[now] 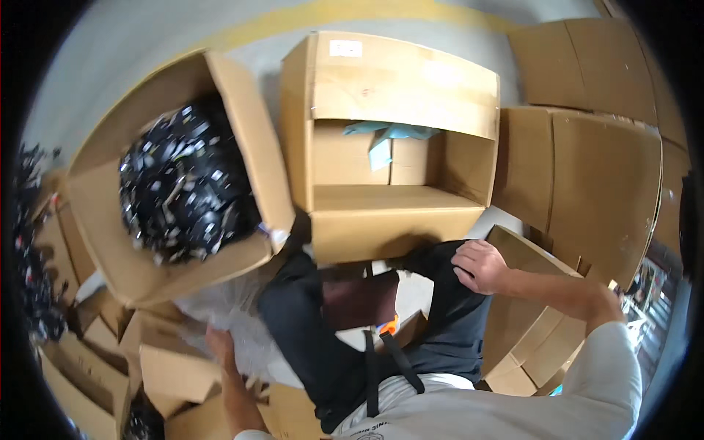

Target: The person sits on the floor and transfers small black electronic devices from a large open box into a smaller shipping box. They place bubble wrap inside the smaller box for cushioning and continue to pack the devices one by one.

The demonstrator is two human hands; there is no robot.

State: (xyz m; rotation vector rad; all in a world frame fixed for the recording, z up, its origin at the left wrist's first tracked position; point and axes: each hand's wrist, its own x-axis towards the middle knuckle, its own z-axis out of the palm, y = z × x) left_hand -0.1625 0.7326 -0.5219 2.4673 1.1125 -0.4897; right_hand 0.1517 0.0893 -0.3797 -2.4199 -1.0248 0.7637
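Observation:
My left hand [220, 343], smeared by motion, is at a crumpled sheet or bag of clear plastic [246, 319] on my left; its fingers cannot be made out. My right hand [478, 268] rests on my right knee with its fingers curled and nothing seen in them. Straight ahead, between my knees and the far floor, stands a cardboard box [396, 227] with its opening toward me. Inside it hangs a piece of blue-green film [381, 150]. To its left, a tilted open carton [158, 282] holds a heap of small black glossy pieces [187, 191], too blurred to name.
Large closed cartons [601, 183] stack up on the right. Beside my right leg lies an open carton [524, 271]. Several opened boxes [176, 367] crowd the lower left, with more black pieces [37, 271] at the far left. A yellow line [293, 18] crosses the floor.

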